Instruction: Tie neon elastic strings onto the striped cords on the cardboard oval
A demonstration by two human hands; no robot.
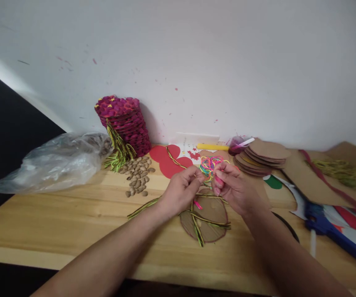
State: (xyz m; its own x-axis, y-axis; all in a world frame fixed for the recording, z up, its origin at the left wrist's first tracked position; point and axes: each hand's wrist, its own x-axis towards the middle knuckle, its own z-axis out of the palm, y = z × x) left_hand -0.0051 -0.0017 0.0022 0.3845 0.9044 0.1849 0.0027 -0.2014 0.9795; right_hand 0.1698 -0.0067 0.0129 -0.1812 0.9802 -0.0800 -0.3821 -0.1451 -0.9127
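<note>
My left hand (186, 187) is closed in a pinch above a round brown cardboard disc (213, 231). To its right my right hand (232, 185) is pinched too, fingers curled. What either holds is too small or hidden to make out. Just beyond the fingertips lies a tangle of multicoloured string (210, 165). Lengths of green and black yarn (210, 222) cross the disc, and a short pink strand (197, 205) lies among them. The disc has a dark reddish edge, and its upper part is partly hidden by my hands.
Seeds (139, 177), a clear plastic bag (63, 161) and a stack of purple decorated discs (125, 123) are at left. Behind are red paper circles (172, 161) and a yellow stick (212, 147). At right are a purple cup (238, 145), cardboard discs (263, 154) and blue-handled scissors (335, 231).
</note>
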